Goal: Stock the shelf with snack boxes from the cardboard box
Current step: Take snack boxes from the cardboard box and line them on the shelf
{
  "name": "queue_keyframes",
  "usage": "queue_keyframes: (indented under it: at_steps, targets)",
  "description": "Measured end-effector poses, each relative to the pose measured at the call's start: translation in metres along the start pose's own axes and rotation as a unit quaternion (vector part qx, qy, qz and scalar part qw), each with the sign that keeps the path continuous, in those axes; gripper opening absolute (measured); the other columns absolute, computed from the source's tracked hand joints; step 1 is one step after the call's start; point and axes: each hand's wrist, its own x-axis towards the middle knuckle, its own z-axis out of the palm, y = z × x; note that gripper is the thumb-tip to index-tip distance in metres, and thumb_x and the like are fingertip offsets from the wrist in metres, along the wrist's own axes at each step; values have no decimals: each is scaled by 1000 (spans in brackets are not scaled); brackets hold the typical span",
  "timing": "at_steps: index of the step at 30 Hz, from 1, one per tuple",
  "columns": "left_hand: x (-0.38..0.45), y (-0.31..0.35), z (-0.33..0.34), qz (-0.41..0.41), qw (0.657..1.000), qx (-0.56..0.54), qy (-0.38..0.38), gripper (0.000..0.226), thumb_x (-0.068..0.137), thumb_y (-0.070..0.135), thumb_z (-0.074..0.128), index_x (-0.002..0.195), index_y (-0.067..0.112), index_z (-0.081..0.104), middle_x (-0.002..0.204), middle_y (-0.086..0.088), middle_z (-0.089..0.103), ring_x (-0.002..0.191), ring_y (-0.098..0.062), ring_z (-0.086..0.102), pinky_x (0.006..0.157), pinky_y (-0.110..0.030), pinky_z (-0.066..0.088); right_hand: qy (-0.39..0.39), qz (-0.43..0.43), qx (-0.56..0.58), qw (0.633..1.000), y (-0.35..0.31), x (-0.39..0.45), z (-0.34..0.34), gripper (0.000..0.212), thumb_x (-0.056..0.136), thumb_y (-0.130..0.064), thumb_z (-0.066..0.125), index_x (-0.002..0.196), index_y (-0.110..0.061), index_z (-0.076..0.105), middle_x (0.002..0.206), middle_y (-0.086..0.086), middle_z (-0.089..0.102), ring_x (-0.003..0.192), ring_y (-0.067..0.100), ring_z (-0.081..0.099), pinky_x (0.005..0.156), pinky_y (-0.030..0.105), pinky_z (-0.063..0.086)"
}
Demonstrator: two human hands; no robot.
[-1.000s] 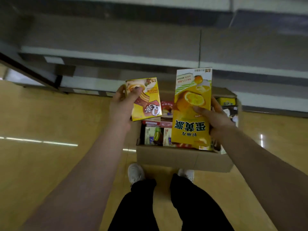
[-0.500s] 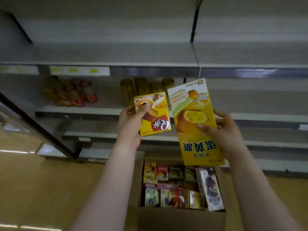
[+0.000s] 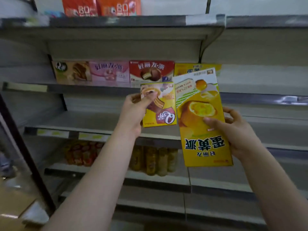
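Note:
My left hand (image 3: pixel 133 114) grips a small yellow snack box (image 3: pixel 162 110) by its left edge, thumb across its front. In my right hand (image 3: pixel 233 130) is a tall yellow egg-pie box (image 3: pixel 200 117), held upside down by its right side. Both boxes are raised in front of the grey shelf (image 3: pixel 100 88), which carries a row of snack boxes: brown (image 3: pixel 73 72), pink (image 3: pixel 109 72), red (image 3: pixel 150 71) and yellow (image 3: pixel 188 69). The cardboard box is out of view.
Orange-red packs (image 3: pixel 100 6) stand on the top shelf. The bare shelf board (image 3: pixel 83 120) lies behind my left hand. Lower down are red packets (image 3: pixel 81 152) and yellow bottles (image 3: pixel 153 160). A dark upright post (image 3: pixel 25 147) bounds the shelving at the left.
My view has swung up from the cardboard box on the floor to the shelves. Both hands have risen with their boxes to the level of the stocked shelf.

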Motion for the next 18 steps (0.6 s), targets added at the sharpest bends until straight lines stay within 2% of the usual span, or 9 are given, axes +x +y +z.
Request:
queue_keyframes:
  at_steps: [3,5,7,8,10,11,13,15,18]
  targets:
    - [5,14,3,12,999,18,-38,57,73,24,80,120,10,52,109,-13,70,88,-27,72,75,-48,60,-3,-2,39,999,-8,5,6,76,55,-23,82,123,-24,51,105,6,69,77,25,74,61,46,58]
    - [10,15,5,21,998,45,-41,58,68,30,83,116,14,54,111,-12,69,92,-27,71,81,-50,58,0,12,60,998,-9,9,10,73,61,-21,82,125,-24,49,104,10,69,77,29,73,61,49,58]
    - [18,12,7,27,995,85,-41,47,70,33,82,106,21,55,111,-9,69,98,-25,69,90,-49,54,11,30,77,997,-8,12,15,68,69,-18,81,128,-23,47,102,12,70,73,30,73,57,47,58]
    - [22,10,9,29,992,107,-55,42,75,31,80,108,21,55,110,-7,69,97,-22,69,90,-43,55,16,40,87,995,-6,14,16,65,72,-17,80,128,-22,47,99,13,70,70,29,73,54,45,57]
    - [28,8,12,25,980,157,-123,46,80,20,76,121,16,54,109,-4,70,92,-13,69,77,-24,56,20,61,110,992,-5,19,15,58,76,-18,77,125,-18,47,93,13,70,63,27,72,49,41,56]
    - [30,9,13,18,971,180,-157,50,80,15,75,124,15,53,110,-3,70,93,-12,69,75,-21,55,22,70,115,991,-5,21,13,55,77,-19,76,124,-16,48,92,13,70,61,26,72,48,40,56]
    - [35,12,17,-9,961,199,-191,54,77,11,76,126,15,53,109,-6,72,97,-19,70,81,-30,56,28,81,111,990,-8,30,6,54,78,-20,76,124,-13,48,95,13,70,63,25,71,48,40,57]
    - [43,19,22,-38,966,185,-175,49,79,15,75,124,13,57,103,-7,73,89,-21,71,73,-34,57,26,92,112,989,-12,40,-1,55,78,-19,76,125,-11,48,98,14,70,67,26,71,49,41,58]
    - [61,31,35,-105,982,128,-96,48,81,27,74,124,16,57,100,-8,71,88,-25,67,68,-37,51,14,111,135,984,-19,56,-8,61,76,-22,79,128,-13,49,105,16,71,73,31,73,52,45,58]
